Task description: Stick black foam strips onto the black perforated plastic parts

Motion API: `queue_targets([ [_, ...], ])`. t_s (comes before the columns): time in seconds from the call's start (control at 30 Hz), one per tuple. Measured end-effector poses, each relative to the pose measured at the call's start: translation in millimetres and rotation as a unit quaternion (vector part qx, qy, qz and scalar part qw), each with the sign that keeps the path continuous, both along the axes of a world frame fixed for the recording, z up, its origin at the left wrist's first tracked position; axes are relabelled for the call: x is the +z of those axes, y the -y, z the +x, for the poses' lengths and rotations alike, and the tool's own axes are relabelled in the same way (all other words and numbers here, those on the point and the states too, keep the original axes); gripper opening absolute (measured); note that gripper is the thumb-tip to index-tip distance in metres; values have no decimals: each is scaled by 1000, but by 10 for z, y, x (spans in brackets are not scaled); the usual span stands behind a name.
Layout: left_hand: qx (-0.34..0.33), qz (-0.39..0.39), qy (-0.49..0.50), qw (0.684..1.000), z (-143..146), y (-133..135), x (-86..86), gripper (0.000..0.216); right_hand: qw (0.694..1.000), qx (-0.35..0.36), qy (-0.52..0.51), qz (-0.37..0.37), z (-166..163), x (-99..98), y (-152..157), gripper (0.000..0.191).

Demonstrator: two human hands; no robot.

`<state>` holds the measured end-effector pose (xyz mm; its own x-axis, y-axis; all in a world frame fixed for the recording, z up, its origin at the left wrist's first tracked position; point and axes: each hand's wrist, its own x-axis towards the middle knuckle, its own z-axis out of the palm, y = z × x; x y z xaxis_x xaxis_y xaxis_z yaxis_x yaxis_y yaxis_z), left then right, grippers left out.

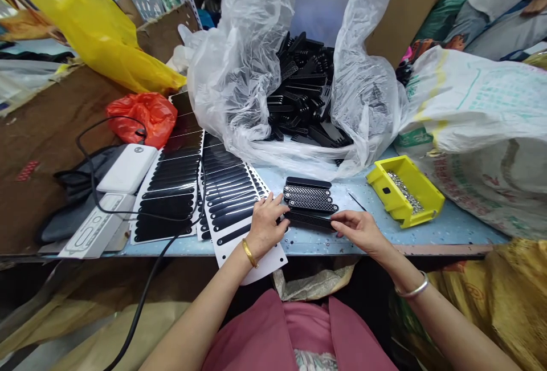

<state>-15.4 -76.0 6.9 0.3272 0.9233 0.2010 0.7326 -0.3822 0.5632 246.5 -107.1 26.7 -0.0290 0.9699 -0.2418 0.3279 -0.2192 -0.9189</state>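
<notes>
A flat black strip-shaped piece (310, 220) lies near the table's front edge, held at both ends. My left hand (267, 224), with a gold bracelet at the wrist, has its thumb and index finger at the left end of the piece, the other fingers spread. My right hand (358, 231) pinches the right end. Just behind it rests a row of black textured pieces (310, 197) with silvery round fittings at their ends. White sheets of glossy black rounded strips (231, 206) lie under and left of my left hand.
Black parts (303, 92) fill a big clear plastic bag (243, 74) at the back. A yellow bin (431, 203) of small metal pieces stands right, beside a thin dark tool (356, 201). Left are a white box (100, 223), a black cable (147, 285) and a red bag (147, 117).
</notes>
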Motion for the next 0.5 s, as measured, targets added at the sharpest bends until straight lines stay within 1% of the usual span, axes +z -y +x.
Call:
queue_targets([
  [0.2, -2, 14, 1, 1000, 0, -14, -34, 21, 996, -51, -50, -50, 47, 43, 4, 51],
  [0.27, -2, 18, 0, 1000, 5, -22, -42, 20, 995, -58, -59, -53, 85, 35, 20, 49],
  [0.4, -8, 25, 0, 1000, 7, -24, -42, 19, 997, -60, -45, -17, 118, -63, 57, 39],
  [0.5, -5, 25, 0, 1000, 7, -20, -40, 20, 997, -52, 18, 50, 94, -176, 68, 32],
])
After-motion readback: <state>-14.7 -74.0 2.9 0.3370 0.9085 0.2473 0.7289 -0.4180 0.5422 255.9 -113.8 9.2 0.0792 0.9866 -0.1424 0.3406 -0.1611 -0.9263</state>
